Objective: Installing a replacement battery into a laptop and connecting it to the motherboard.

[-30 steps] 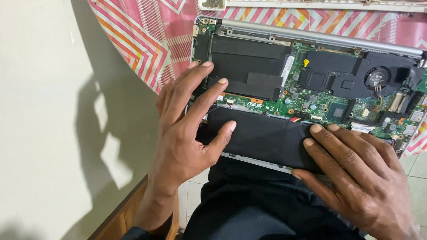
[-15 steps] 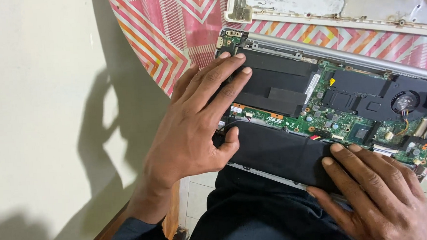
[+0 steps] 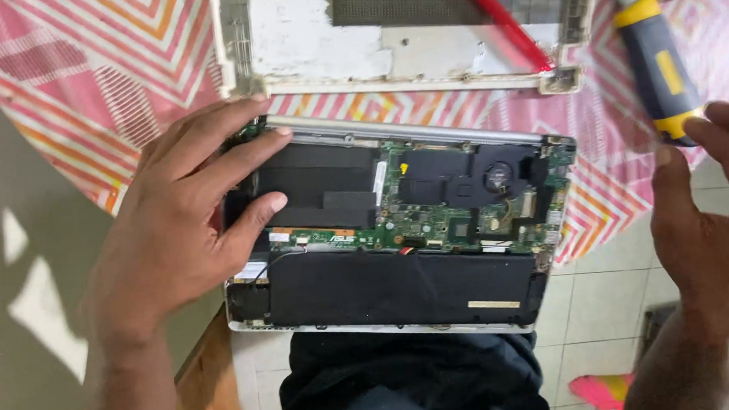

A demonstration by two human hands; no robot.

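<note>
Lying crosswise (long axis left-right), laptop (image 3: 399, 236) under left hand (image 3: 183, 231), fingers spread; right hand (image 3: 707, 237) open.

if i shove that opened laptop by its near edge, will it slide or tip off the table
The opened laptop probably slides readily: it lies flat on a smooth-looking pink patterned cloth. It may tip, since its near edge seems to overhang the table. The left hand pressing on its left end likely steadies it. Exposed board parts look fragile.
</note>
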